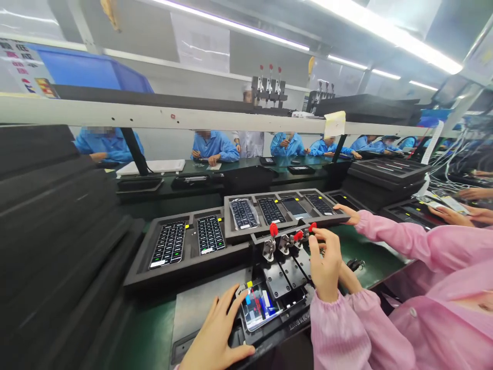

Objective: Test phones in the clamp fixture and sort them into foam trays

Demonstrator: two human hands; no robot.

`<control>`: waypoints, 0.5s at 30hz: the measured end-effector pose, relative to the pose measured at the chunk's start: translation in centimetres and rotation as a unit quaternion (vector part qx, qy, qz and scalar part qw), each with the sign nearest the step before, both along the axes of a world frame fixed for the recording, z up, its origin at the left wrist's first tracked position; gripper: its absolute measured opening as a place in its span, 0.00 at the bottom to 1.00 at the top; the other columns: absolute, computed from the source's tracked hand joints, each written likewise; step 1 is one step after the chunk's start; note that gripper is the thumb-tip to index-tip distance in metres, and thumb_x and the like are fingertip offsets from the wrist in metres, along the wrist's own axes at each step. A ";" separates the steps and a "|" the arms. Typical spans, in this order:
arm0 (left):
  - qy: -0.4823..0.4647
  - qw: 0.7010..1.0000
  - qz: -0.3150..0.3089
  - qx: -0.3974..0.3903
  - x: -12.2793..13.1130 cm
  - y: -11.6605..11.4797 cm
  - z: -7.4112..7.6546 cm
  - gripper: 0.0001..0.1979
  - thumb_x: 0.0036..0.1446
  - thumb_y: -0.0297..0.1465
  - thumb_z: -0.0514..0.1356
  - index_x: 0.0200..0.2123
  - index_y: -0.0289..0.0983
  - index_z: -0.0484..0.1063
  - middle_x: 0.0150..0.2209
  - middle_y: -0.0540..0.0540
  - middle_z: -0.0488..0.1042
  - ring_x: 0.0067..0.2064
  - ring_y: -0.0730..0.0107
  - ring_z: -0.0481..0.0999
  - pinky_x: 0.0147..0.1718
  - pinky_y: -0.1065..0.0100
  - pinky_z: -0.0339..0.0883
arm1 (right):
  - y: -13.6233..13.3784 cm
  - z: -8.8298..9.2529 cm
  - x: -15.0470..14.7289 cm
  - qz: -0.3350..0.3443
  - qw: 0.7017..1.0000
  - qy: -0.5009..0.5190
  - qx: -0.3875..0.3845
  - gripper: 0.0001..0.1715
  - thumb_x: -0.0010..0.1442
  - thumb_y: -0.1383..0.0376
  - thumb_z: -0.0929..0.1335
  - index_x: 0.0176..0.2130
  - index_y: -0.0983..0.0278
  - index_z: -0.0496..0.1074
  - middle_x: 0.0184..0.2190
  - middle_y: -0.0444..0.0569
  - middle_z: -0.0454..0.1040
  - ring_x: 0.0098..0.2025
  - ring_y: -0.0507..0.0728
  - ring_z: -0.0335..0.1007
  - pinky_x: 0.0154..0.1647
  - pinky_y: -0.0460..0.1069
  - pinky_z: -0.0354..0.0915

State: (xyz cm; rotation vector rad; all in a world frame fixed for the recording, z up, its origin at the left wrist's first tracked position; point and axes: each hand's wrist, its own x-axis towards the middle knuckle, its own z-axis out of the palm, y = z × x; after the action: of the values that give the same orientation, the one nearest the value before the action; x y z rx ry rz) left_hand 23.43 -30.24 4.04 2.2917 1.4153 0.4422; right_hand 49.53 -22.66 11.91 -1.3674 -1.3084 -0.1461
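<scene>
My left hand [215, 329] is spread at the left side of a black clamping fixture [287, 318]. Its fingertips rest by the edge of a phone [260, 307] lying in the fixture, and its thumb is at the front edge. The phone's screen shows bright colours; a yellow tab [249, 283] sits at its top. Black clamp blocks [278, 281] cover the fixture's right part. Behind them stand toggle clamps with red-tipped levers [273, 229]. My right hand [327, 262] has its fingers bent at the rightmost red-tipped lever [313, 226]; the exact grip is partly hidden.
Two foam trays of phones [138, 272] [229, 234] stand behind the fixture, the right one raised. A co-worker's hand [348, 213] touches the right tray. Black foam stacks up at left [46, 231] and right [370, 182]. A shelf beam [231, 122] crosses above.
</scene>
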 end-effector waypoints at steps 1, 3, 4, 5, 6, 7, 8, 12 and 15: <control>0.000 1.000 0.001 0.001 0.3 0.0 0.0 0.44 0.46 0.44 0.63 0.62 0.49 0.43 0.65 0.43 0.45 0.64 0.52 0.47 0.60 0.43 0.40 | 0.4 0.3 0.0 0.007 1.000 0.015 0.009 0.18 0.61 0.56 0.59 0.46 0.63 0.65 0.46 0.55 0.65 0.44 0.58 0.65 0.37 0.51 0.66; -0.001 1.000 0.002 0.005 1.2 0.3 0.0 0.44 0.46 0.45 0.63 0.62 0.48 0.44 0.65 0.42 0.45 0.64 0.51 0.47 0.59 0.43 0.41 | 1.0 0.9 0.1 0.018 0.998 0.052 0.031 0.19 0.59 0.57 0.61 0.48 0.63 0.63 0.49 0.55 0.63 0.45 0.57 0.65 0.38 0.51 0.67; -0.002 1.000 0.000 0.008 1.7 0.4 0.0 0.44 0.46 0.46 0.63 0.62 0.47 0.44 0.65 0.41 0.45 0.64 0.51 0.47 0.59 0.42 0.41 | 1.3 1.2 0.2 0.023 0.997 0.064 0.036 0.20 0.59 0.57 0.62 0.49 0.63 0.63 0.49 0.55 0.63 0.45 0.57 0.65 0.38 0.52 0.67; -0.003 1.000 -0.004 0.010 2.3 0.7 0.0 0.44 0.46 0.46 0.63 0.62 0.47 0.45 0.65 0.41 0.46 0.64 0.50 0.47 0.59 0.41 0.41 | 1.4 1.5 0.3 0.033 0.997 0.066 0.034 0.21 0.59 0.58 0.62 0.50 0.63 0.63 0.49 0.55 0.64 0.45 0.57 0.65 0.39 0.52 0.67; -0.002 1.000 -0.011 0.011 2.8 0.9 0.1 0.44 0.46 0.47 0.63 0.62 0.47 0.45 0.65 0.40 0.46 0.64 0.50 0.47 0.59 0.41 0.41 | 1.5 1.8 0.6 0.047 0.997 0.058 0.024 0.21 0.59 0.58 0.62 0.51 0.63 0.63 0.49 0.54 0.66 0.45 0.57 0.66 0.40 0.52 0.67; -0.001 1.000 -0.018 0.011 3.2 1.1 0.2 0.44 0.46 0.47 0.63 0.62 0.47 0.45 0.65 0.40 0.46 0.64 0.50 0.47 0.58 0.41 0.41 | 1.5 2.1 0.8 0.066 0.997 0.044 0.011 0.21 0.60 0.58 0.61 0.51 0.63 0.64 0.48 0.53 0.67 0.46 0.57 0.66 0.40 0.53 0.66; 0.000 1.000 -0.023 0.012 3.6 1.3 0.3 0.44 0.45 0.47 0.63 0.62 0.46 0.45 0.65 0.40 0.47 0.64 0.50 0.47 0.59 0.41 0.41 | 1.4 2.3 1.2 0.087 0.996 0.026 -0.002 0.20 0.60 0.58 0.61 0.50 0.63 0.65 0.47 0.52 0.68 0.46 0.57 0.65 0.41 0.53 0.66; -0.002 1.000 -0.016 0.011 4.0 1.5 0.5 0.45 0.45 0.46 0.63 0.63 0.46 0.44 0.64 0.41 0.48 0.64 0.52 0.49 0.59 0.43 0.42 | -0.4 1.9 2.3 0.069 0.998 -0.011 -0.002 0.16 0.62 0.59 0.59 0.40 0.63 0.72 0.40 0.51 0.73 0.43 0.57 0.67 0.43 0.53 0.65; -0.009 1.000 -0.011 0.012 3.9 1.5 0.3 0.45 0.45 0.44 0.64 0.63 0.46 0.44 0.64 0.41 0.48 0.63 0.51 0.50 0.59 0.43 0.42 | -2.3 -0.8 2.3 -0.010 0.999 -0.041 0.016 0.17 0.63 0.61 0.59 0.37 0.64 0.73 0.35 0.51 0.74 0.40 0.58 0.68 0.46 0.55 0.64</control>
State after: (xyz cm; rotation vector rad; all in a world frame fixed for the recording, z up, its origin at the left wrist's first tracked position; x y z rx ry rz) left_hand 27.30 -28.77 4.37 2.3148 1.3817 0.4745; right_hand 51.83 -24.97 11.13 -1.3585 -1.3550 -0.2377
